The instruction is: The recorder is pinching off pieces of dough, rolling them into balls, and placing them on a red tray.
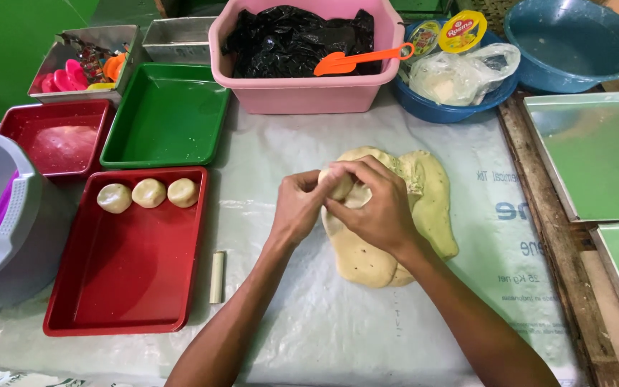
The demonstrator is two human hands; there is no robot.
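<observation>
Your left hand and right hand close their grip together around a small dough piece just above the big dough slab at mid-counter. Squeeze unevenly and I judge it may crack or come out unlike the three balls in the red tray at left.

Red tray: left of the grips, holds three dough balls.
Green tray: beyond the red tray.
Pink tub: beyond the grips, holds black plastic and an orange scoop.
Blue bowl: far right.
</observation>
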